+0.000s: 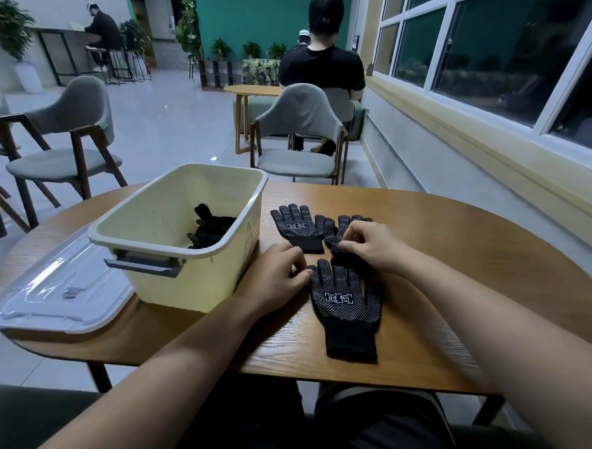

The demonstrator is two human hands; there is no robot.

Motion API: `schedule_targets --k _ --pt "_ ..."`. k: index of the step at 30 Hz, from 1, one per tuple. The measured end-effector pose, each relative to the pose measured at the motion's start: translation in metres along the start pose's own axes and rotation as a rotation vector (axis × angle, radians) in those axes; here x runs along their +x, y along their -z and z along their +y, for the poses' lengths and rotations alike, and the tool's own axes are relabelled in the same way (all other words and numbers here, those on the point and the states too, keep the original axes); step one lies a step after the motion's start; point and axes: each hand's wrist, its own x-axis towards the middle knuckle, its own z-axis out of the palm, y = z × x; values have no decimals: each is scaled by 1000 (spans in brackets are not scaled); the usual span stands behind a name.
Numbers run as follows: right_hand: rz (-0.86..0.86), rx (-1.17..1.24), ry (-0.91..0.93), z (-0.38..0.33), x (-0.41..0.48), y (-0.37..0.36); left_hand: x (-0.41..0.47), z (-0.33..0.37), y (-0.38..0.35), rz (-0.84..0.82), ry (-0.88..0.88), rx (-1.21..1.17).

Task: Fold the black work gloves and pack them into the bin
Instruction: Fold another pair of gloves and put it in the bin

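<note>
Three black dotted work gloves lie flat on the wooden table (457,267). The nearest glove (347,306) points its fingers away from me, cuff toward me. My left hand (275,274) pinches this glove's leftmost fingertip with curled fingers. A second glove (296,229) lies farther back, untouched. Beside it on the right lies a third glove (337,231), and my right hand (372,245) pinches its cuff, covering part of it. The cream plastic bin (240,221) stands to the left, with folded black gloves (212,228) inside.
A clear plastic lid (58,290) lies on the table left of the bin, overhanging the edge. Grey chairs (299,135) stand beyond the table. A person sits with their back to me at a farther table. A windowed wall runs along the right.
</note>
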Motion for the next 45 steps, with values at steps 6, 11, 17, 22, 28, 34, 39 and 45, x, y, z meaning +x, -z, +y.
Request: schedule_targets --k 6,11,17,22,28,34,39,45 --pt "-23 -45 -2 -1 -2 -2 0 0 0 5 5 -2" --pt "-13 -267 79 -7 1 -7 1 -2 -1 4 0 -6" --pt "7 -417 77 -20 2 -11 1 -4 -2 13 -9 -5" --pt "42 -327 -62 -23 10 -5 0 -1 -3 -38 -131 -15" --pt "35 -206 -148 -18 18 7 0 1 -3 -109 -193 75" --pt "33 -242 -137 -10 21 7 -2 5 2 -82 -193 33" --pt "73 -257 -122 -6 20 2 -3 8 5 -109 -207 17" --pt "249 -100 -138 -3 19 11 -4 9 8 -70 -134 -152"
